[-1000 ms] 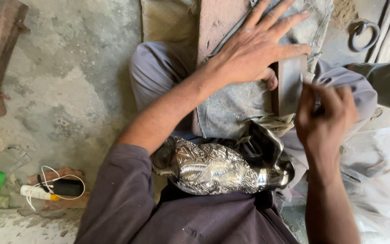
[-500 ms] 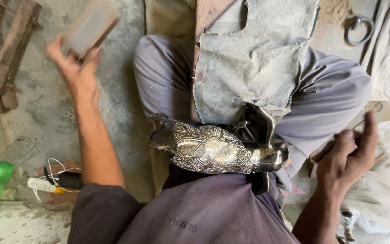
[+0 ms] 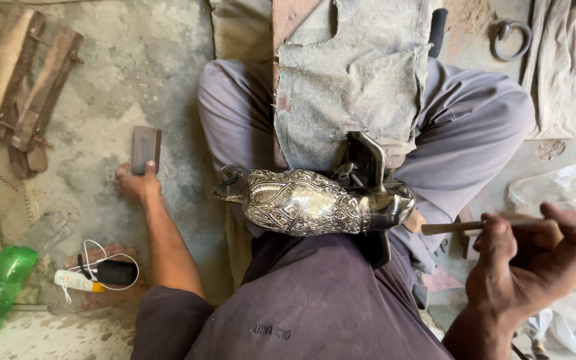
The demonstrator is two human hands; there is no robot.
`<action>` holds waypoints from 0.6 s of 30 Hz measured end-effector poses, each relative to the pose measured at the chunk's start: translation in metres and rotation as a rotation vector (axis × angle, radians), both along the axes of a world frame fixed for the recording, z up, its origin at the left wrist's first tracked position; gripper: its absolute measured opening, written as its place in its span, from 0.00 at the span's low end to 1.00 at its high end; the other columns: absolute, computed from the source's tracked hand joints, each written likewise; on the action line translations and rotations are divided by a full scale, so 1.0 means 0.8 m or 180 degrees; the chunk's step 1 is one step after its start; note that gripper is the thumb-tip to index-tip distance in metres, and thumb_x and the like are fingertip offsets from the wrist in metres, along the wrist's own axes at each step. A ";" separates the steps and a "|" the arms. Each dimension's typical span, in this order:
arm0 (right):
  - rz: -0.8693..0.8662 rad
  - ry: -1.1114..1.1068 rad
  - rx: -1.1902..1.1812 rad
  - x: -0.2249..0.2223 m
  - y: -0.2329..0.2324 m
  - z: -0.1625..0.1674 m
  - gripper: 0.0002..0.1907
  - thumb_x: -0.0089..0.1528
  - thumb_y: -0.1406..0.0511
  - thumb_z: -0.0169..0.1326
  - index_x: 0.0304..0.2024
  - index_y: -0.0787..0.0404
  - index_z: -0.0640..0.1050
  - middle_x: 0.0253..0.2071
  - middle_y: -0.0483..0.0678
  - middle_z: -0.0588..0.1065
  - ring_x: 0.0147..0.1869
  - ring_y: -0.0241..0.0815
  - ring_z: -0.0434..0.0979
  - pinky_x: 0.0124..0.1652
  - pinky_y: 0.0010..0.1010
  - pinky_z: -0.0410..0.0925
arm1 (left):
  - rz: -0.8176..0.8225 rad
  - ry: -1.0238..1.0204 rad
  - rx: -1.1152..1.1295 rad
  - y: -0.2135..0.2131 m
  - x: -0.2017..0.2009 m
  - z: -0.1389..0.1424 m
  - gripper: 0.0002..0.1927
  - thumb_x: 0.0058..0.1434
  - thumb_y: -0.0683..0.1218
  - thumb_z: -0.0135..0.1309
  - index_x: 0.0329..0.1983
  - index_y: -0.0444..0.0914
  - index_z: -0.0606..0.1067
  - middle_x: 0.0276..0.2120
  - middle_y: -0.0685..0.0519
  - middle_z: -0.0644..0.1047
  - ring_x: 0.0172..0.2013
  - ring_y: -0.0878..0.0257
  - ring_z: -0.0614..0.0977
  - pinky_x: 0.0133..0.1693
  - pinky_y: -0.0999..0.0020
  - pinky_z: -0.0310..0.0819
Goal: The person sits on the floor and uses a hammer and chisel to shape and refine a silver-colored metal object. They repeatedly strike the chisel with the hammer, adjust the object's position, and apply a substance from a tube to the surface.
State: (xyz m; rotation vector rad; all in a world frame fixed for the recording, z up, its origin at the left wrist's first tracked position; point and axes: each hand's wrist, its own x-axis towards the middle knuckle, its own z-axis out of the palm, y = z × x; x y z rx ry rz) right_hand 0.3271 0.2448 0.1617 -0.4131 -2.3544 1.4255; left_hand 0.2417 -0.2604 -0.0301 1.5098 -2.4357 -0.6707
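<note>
On the lap lay an engraved silver metal vessel (image 3: 311, 202), unheld.
Left hand (image 3: 138, 183) gripped a small dark rectangular block (image 3: 145, 148); right hand (image 3: 535, 263) held a thin wooden stick (image 3: 481, 225); the vessel could roll off.

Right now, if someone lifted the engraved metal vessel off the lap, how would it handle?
The engraved metal vessel looks rigid and probably heavy for its size. Its polished, rounded body may slip or roll, as it lies on its side across the lap, with neither hand touching it.

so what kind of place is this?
Likely a floor-level metalcraft workshop: an engraved silvery metal vessel lies on the seated person's lap, the right hand holds a thin wooden-handled tool, and worn wooden tools lie on bare concrete.
</note>
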 end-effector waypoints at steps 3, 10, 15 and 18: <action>0.0077 0.0243 -0.0624 0.021 -0.010 0.020 0.19 0.75 0.72 0.59 0.57 0.62 0.61 0.41 0.57 0.77 0.34 0.37 0.75 0.36 0.20 0.67 | -0.1366 0.1389 -0.0278 0.029 0.002 0.075 0.26 0.66 0.39 0.65 0.63 0.30 0.68 0.58 0.36 0.69 0.54 0.45 0.77 0.55 0.56 0.74; 0.0138 0.0340 -0.1020 0.048 -0.016 0.036 0.19 0.74 0.72 0.61 0.56 0.60 0.62 0.40 0.54 0.77 0.34 0.35 0.76 0.35 0.19 0.69 | -0.5103 0.2644 -0.1411 0.246 0.039 0.352 0.09 0.69 0.50 0.64 0.43 0.43 0.75 0.39 0.54 0.76 0.40 0.61 0.81 0.37 0.63 0.76; -0.0021 0.0227 -0.0969 0.069 -0.003 0.025 0.18 0.73 0.72 0.59 0.56 0.61 0.62 0.39 0.55 0.76 0.32 0.35 0.72 0.35 0.19 0.66 | -0.5847 0.2897 -0.1635 0.311 0.037 0.436 0.13 0.68 0.51 0.63 0.47 0.42 0.73 0.41 0.53 0.76 0.40 0.61 0.82 0.38 0.65 0.77; -0.0098 0.0187 -0.0901 0.071 0.007 0.019 0.19 0.73 0.73 0.58 0.58 0.62 0.62 0.40 0.57 0.77 0.32 0.35 0.72 0.35 0.19 0.65 | -0.5748 0.3077 -0.1771 0.294 0.041 0.412 0.16 0.67 0.52 0.63 0.49 0.41 0.72 0.41 0.53 0.76 0.41 0.62 0.82 0.38 0.66 0.77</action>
